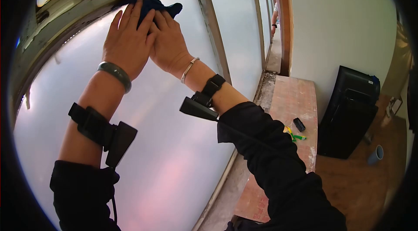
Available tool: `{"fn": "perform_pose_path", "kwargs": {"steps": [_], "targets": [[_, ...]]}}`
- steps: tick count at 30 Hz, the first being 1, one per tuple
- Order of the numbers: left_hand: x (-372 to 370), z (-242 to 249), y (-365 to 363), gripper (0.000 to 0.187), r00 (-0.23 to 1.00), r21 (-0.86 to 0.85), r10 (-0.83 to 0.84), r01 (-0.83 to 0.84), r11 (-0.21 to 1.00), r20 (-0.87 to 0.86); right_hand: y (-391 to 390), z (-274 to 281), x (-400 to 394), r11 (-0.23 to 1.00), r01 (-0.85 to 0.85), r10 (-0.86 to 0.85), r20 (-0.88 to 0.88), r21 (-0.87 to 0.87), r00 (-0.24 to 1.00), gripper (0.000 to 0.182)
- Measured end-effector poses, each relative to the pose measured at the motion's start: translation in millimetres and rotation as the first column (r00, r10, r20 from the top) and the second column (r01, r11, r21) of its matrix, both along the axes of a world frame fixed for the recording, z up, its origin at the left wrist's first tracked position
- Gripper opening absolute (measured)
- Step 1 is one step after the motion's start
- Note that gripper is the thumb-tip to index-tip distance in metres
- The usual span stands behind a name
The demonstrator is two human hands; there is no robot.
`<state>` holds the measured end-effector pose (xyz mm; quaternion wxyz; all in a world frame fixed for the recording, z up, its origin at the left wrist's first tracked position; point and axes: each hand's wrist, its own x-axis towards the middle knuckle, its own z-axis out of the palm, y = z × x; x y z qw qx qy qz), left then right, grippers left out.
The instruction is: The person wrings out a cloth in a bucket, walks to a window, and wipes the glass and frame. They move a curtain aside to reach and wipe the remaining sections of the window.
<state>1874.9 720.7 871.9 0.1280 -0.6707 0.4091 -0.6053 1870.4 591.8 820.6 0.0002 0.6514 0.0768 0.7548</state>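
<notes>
A dark blue cloth [162, 7] is bunched against the top edge of a frosted window pane [170, 139], where it meets the worn, paint-flaked frame [87, 6]. My left hand [127, 41] presses on the cloth's left part, its fingers reaching upward over it. Close beside it, my right hand [169, 46] holds the cloth with bent fingers. The two hands touch near the thumbs, and part of the cloth is hidden behind them. A dark bangle [115, 74] circles my left wrist and a silver one [190, 70] my right.
Strapped devices with cables sit on both forearms. To the right, a worn reddish board [294, 94] carries a small black object [299, 124] and green-yellow pieces [297, 136]. Beyond stand a black monitor-like panel [348, 113] and a blue-grey cup [375, 155]. Another person's arm [274, 20] shows past the doorway.
</notes>
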Motion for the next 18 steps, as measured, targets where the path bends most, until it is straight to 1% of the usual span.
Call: {"fn": "perform_pose_path", "kwargs": {"steps": [2,3,5,9,11,15,17,18], "targets": [[3.9,2.0,-16.7,0.045,0.999,0.011,0.017,-0.018,1.000,0.037,-15.3,1.0,4.3,1.000,0.014,-0.014,-0.001,0.020,1.000,0.041],[4.2,2.9,-25.1,0.045,0.999,0.012,0.012,-0.013,1.000,0.035,-22.6,1.4,6.1,1.000,0.019,-0.018,-0.003,0.022,1.000,0.041],[8.1,5.3,-40.4,0.045,0.998,0.027,0.054,-0.055,0.998,0.036,-36.2,2.6,11.0,0.997,0.063,-0.064,0.017,0.033,0.998,0.039],[15.0,6.2,-65.4,0.045,0.999,0.027,0.001,-0.002,1.000,0.037,-61.3,3.0,10.3,0.997,0.075,-0.075,-0.009,0.031,0.997,0.036],[14.9,7.0,-78.0,0.046,0.996,0.077,0.044,-0.050,0.996,0.075,-73.2,1.5,10.1,0.996,0.078,-0.078,0.005,0.044,0.997,0.034],[16.8,5.8,-103.9,0.047,0.997,0.097,0.061,-0.067,0.993,0.056,-97.6,-4.2,14.6,0.996,0.073,-0.072,-0.015,0.060,0.997,0.033],[15.5,6.3,-117.9,0.047,0.991,0.136,0.125,-0.132,0.982,0.057,-110.7,-7.5,18.3,0.991,0.118,-0.116,-0.026,0.061,0.993,0.033],[11.3,7.1,-124.1,0.048,0.986,0.146,0.163,-0.167,0.975,0.041,-116.9,-9.1,18.8,0.992,0.112,-0.111,-0.030,0.054,0.993,0.035]]}}
